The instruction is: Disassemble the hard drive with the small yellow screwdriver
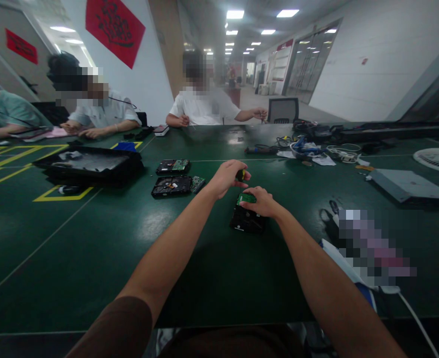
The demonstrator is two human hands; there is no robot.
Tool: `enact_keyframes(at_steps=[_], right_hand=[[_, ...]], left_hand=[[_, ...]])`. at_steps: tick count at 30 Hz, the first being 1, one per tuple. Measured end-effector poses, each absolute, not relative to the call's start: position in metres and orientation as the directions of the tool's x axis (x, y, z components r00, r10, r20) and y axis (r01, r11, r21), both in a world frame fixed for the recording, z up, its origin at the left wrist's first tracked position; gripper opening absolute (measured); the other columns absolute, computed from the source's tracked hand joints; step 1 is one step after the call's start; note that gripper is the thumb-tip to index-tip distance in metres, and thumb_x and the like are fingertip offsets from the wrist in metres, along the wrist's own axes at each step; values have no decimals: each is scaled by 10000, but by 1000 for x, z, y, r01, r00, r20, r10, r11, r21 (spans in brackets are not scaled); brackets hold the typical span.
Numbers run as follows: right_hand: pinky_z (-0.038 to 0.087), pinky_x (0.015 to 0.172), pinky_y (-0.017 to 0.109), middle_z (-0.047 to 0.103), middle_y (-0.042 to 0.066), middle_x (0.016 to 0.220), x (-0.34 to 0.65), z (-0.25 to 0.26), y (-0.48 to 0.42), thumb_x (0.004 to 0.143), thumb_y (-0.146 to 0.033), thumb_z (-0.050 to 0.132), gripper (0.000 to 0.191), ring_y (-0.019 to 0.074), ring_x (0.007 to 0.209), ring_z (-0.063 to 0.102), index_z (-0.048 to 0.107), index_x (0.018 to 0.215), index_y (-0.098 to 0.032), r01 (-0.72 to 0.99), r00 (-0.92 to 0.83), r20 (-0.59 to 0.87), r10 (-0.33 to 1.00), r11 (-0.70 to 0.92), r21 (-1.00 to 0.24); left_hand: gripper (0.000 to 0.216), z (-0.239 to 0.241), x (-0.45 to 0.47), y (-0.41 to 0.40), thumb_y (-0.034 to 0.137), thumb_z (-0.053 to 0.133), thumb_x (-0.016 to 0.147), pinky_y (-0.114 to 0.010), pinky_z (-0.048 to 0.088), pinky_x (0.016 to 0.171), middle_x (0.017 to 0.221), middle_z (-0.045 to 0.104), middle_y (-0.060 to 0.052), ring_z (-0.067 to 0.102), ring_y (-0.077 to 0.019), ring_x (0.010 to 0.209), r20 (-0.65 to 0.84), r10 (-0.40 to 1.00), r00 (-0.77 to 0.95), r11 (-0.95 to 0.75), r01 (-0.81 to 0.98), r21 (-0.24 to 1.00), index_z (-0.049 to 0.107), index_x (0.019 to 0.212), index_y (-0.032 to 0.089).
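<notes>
A black hard drive (249, 223) with a green circuit board (246, 198) on its upper face lies on the green table in front of me. My left hand (229, 178) is closed around the black and yellow handle of a screwdriver (240, 174), held upright above the far end of the drive. Whether the screwdriver's tip touches the board is too small to tell. Pressed onto the drive and its board, my right hand (261, 201) grips it from the right side. To the left lie another hard drive (172, 186), a loose circuit board (197, 184) and a further drive (173, 166).
A black tray (92, 166) stands on the table at left. At right are a grey metal box (409, 185), a blurred-out item (372, 243) and a white cable (416, 315). Cables and a bowl (307, 147) lie farther back. Several people sit across the table.
</notes>
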State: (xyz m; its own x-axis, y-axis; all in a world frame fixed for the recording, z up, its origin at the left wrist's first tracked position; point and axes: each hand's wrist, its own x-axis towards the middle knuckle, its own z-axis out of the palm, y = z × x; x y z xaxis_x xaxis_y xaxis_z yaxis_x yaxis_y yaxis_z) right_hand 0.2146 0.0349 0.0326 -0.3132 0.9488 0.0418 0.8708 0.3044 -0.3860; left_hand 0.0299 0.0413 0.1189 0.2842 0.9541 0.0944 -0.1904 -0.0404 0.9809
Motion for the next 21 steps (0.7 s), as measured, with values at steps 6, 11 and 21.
enact_keyframes(at_steps=[6, 11, 21], right_hand=[[469, 1037, 532, 651, 112, 1319, 215, 31, 36, 890, -632, 677, 572, 364, 1284, 571, 665, 1368, -318, 871, -317, 52, 947, 312, -380], [471, 1032, 539, 648, 117, 1334, 215, 33, 35, 898, -621, 673, 558, 363, 1283, 566, 667, 1364, -315, 868, -324, 51, 945, 318, -382], [462, 1036, 553, 636, 125, 1329, 215, 30, 37, 905, -633, 661, 573, 370, 1301, 554, 655, 1372, -302, 863, -333, 42, 942, 323, -389]], left_hand=[[200, 116, 29, 45, 291, 593, 866, -257, 580, 610, 880, 667, -103, 634, -181, 821, 169, 958, 232, -145, -117, 982, 696, 788, 138], [180, 115, 27, 46, 309, 602, 884, -289, 589, 626, 854, 669, -89, 655, -181, 780, 113, 958, 264, -62, -193, 979, 679, 893, 146], [198, 117, 29, 44, 320, 602, 847, -252, 574, 591, 928, 636, -103, 620, -197, 872, 183, 961, 209, -162, -112, 980, 683, 786, 150]])
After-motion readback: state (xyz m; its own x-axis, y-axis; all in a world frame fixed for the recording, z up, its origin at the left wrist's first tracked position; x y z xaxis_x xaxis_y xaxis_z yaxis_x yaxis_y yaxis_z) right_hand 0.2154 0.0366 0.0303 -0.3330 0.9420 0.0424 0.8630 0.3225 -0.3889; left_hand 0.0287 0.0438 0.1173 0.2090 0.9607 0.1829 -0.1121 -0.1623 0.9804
